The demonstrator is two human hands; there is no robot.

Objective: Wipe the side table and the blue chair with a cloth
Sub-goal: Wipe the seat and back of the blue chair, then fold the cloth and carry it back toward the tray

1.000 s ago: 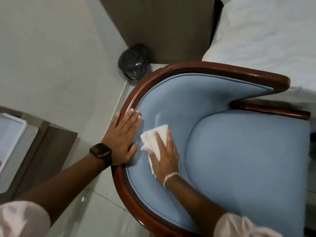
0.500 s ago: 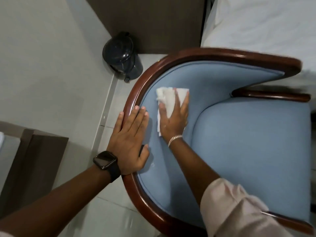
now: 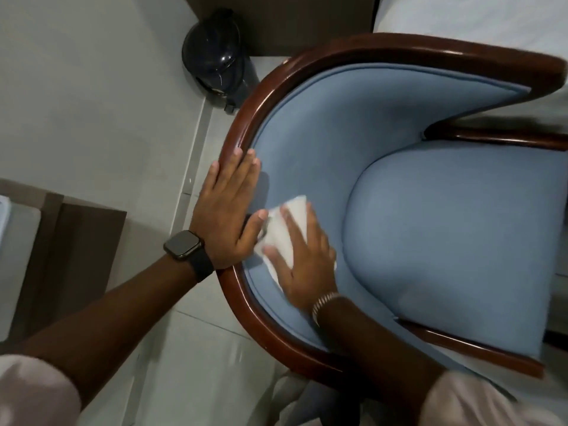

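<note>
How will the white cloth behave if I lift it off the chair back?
Probably floppy: the white cloth lies crumpled under the right hand. Likely light, since flat fingers alone steer it. It may drag on the blue chair fabric.

Blue chair [image 3: 445, 229] with dark reddish-brown wood rim, white cloth [image 3: 287, 232], black bin [image 3: 216, 61].

The chair frame [image 3: 242, 130] is finished in glossy, dark reddish wood with visible highlights. The upholstery [image 3: 445, 226] is covered in matt blue woven fabric, piped at the edges. The cloth [image 3: 287, 229] is seen as white, soft and matt. The bin [image 3: 215, 61] is formed of glossy dark plastic. The floor [image 3: 76, 103] is laid with smooth pale tiles.
</note>
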